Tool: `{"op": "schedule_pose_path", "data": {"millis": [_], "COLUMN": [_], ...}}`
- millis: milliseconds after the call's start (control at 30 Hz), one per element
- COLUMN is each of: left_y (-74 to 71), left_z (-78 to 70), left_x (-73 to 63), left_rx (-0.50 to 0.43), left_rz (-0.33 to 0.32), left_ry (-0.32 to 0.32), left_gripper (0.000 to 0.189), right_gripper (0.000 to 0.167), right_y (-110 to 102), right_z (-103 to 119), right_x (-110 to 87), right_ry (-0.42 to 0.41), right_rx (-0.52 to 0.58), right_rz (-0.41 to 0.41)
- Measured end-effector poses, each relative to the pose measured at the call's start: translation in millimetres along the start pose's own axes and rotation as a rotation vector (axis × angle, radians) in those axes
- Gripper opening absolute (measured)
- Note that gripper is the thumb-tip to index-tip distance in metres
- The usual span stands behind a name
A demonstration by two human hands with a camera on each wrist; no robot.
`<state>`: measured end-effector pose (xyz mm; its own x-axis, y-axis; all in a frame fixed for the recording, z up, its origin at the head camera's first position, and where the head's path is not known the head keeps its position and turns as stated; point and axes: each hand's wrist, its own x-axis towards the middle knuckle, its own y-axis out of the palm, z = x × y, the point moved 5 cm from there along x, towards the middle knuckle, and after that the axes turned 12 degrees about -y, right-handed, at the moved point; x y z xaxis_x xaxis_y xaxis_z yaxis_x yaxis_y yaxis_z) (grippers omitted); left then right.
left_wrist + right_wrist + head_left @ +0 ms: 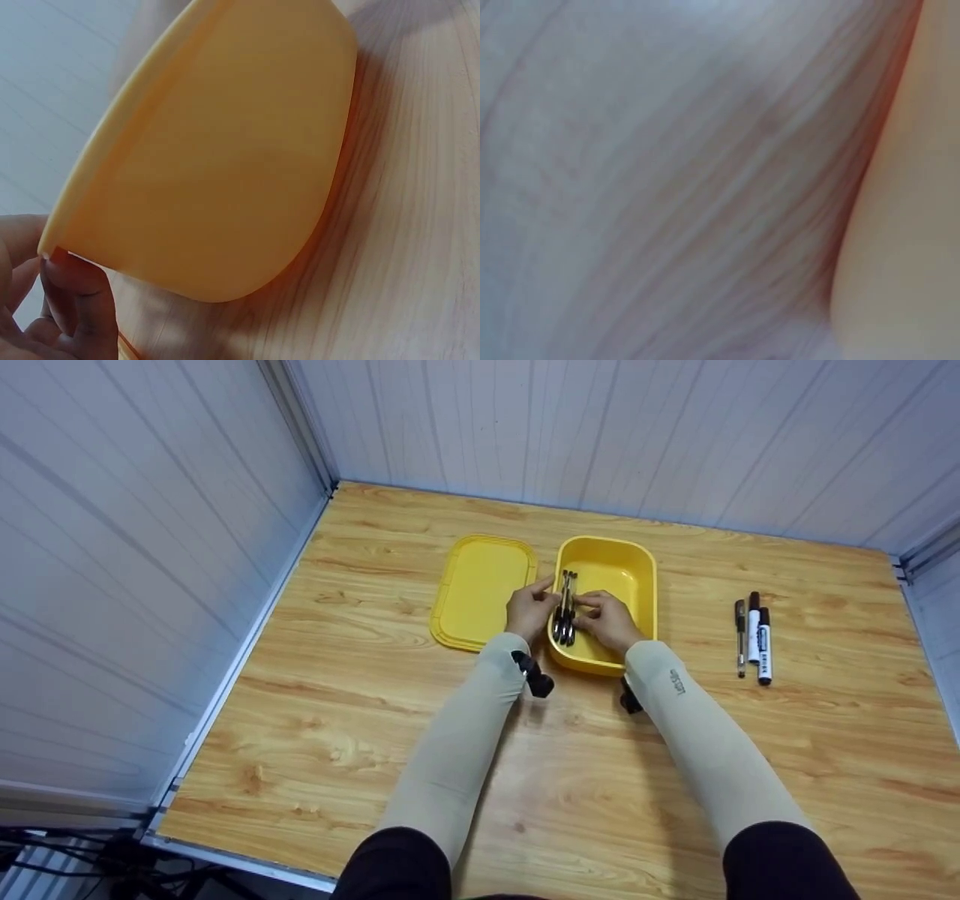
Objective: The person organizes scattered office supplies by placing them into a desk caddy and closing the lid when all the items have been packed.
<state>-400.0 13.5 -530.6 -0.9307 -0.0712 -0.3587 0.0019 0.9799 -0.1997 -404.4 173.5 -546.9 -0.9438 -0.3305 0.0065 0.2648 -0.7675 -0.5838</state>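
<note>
A yellow plastic box stands uncovered on the wooden table. Several slim dark pens lie side by side in it, along its left wall. My right hand reaches into the box and holds the pens with its fingertips from their right side. At the left wall is my left hand. In the left wrist view its fingers curl at the box's rim and grip it. The right wrist view is blurred and shows only the box's outer wall and the table, with no fingers.
A yellow lid lies flat left of the box, partly behind the left hand. To the right lie a black-capped pen and two white markers with black caps, a rear marker and a front marker. Pale panels wall the table.
</note>
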Motion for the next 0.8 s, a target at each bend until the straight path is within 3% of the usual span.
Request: {"op": "schedule_pose_path", "data": {"millis": [233, 600, 800], "left_y": [-0.9, -1.0, -0.9], "left_z": [0.2, 0.2, -1.1], "left_x": [0.3, -0.9, -2.6], "left_rx": [0.009, -0.038, -0.041], "left_rz": [-0.004, 0.007, 0.02], "left_ry": [-0.011, -0.03, -0.024], "left_gripper": [0.04, 0.041, 0.041], "right_gripper": [0.047, 0.035, 0.034], "right_y": [-3.1, -30.8, -66.8], "right_z": [1.4, 16.0, 25.7], "right_x": [-0.1, 3.4, 1.1], "right_ry": [-0.001, -0.023, -0.117], "right_rx": [-0.04, 0.073, -0.163], "right_rz": [-0.039, -0.254, -0.356]}}
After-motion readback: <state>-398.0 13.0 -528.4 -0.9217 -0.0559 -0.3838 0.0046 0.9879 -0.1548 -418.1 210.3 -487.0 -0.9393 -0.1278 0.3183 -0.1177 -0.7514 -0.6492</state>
